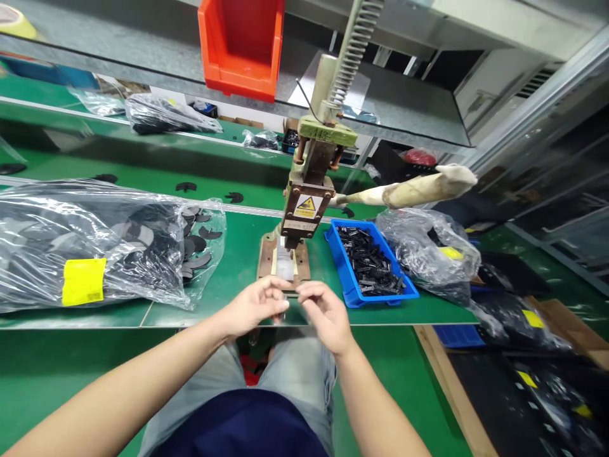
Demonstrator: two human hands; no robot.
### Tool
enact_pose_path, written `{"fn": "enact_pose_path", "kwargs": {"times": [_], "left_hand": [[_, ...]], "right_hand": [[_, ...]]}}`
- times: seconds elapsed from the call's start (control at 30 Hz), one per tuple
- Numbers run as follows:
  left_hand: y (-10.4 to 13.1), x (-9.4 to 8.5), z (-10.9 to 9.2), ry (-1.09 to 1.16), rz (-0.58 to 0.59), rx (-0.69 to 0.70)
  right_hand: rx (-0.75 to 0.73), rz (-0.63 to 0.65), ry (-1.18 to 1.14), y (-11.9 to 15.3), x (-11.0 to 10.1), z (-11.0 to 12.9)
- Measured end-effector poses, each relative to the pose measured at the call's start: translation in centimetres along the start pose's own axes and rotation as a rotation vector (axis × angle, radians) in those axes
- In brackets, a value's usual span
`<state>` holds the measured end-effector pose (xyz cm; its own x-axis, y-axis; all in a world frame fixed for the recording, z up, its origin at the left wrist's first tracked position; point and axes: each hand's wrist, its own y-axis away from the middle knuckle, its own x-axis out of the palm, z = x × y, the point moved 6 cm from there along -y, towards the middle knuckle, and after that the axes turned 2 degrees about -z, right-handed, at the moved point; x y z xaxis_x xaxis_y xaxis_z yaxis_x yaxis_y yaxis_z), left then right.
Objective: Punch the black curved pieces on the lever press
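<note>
Both hands are held close together at the front of a hand press (pixel 309 206), just before its base plate (pixel 266 260). My left hand (pixel 254 308) is closed, thumb against bent fingers, around something small and dark that I cannot make out. Opposite it, my right hand (pixel 328 317) has its fingers curled in and pinched; any small thing at its tips is hidden, and its thumb is slightly blurred. Under the press ram lies a pale metal fixture (pixel 285 263). A blue bin (pixel 349 289) full of small black parts (pixel 368 260) stands to the right.
A large clear bag (pixel 143 279) of flat dark curved pieces lies at left. The press's wrapped lever (pixel 419 190) sticks out right, over another plastic bag (pixel 428 254). An orange bin (pixel 240 86) sits on the shelf above. Loose curved pieces (pixel 233 197) lie behind the press.
</note>
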<state>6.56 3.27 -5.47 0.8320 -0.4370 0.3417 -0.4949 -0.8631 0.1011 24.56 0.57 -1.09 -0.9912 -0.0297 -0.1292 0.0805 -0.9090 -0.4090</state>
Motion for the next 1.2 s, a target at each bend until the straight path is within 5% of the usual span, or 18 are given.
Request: {"fn": "enact_pose_path", "kwargs": {"times": [0.13, 0.2, 0.3, 0.4, 0.57, 0.8, 0.93, 1.03, 1.2], "left_hand": [[-4.1, -5.4, -1.6, -0.318, -0.269, 0.253], [-6.1, -7.3, -2.5, -0.587, -0.357, 0.343], [-8.4, -7.5, -3.5, -0.987, -0.304, 0.462], [-9.4, -6.5, -3.7, -1.232, -0.194, 0.539], [-9.9, -5.6, -3.5, -1.339, -0.117, 0.591], [-9.9, -5.2, -3.5, -1.29, -0.108, 0.626], [-9.7, -5.3, -3.9, -1.311, -0.068, 0.594], [-9.5, -8.9, -5.9, -1.448, -0.122, 0.478], [-8.8, -21.0, -10.6, -1.816, -0.35, 0.083]], "right_hand": [[-0.168, -0.295, 0.055, -5.7, -6.4, 4.6], [-0.416, -0.427, 0.087, -8.6, -9.2, 9.1], [-0.647, -0.301, 0.09, -12.7, -9.9, 15.1], [-0.593, -0.063, 0.101, -15.4, -7.7, 17.5], [-0.602, -0.122, 0.02, -14.0, -5.4, 16.5], [-0.699, -0.141, 0.251, -6.2, -4.3, 10.3], [-0.723, -0.229, 0.284, -4.4, -4.1, 7.6], [-0.749, -0.278, 0.243, -4.4, -3.8, 7.1], [-0.759, -0.328, 0.231, -4.7, -3.7, 7.1]]}}
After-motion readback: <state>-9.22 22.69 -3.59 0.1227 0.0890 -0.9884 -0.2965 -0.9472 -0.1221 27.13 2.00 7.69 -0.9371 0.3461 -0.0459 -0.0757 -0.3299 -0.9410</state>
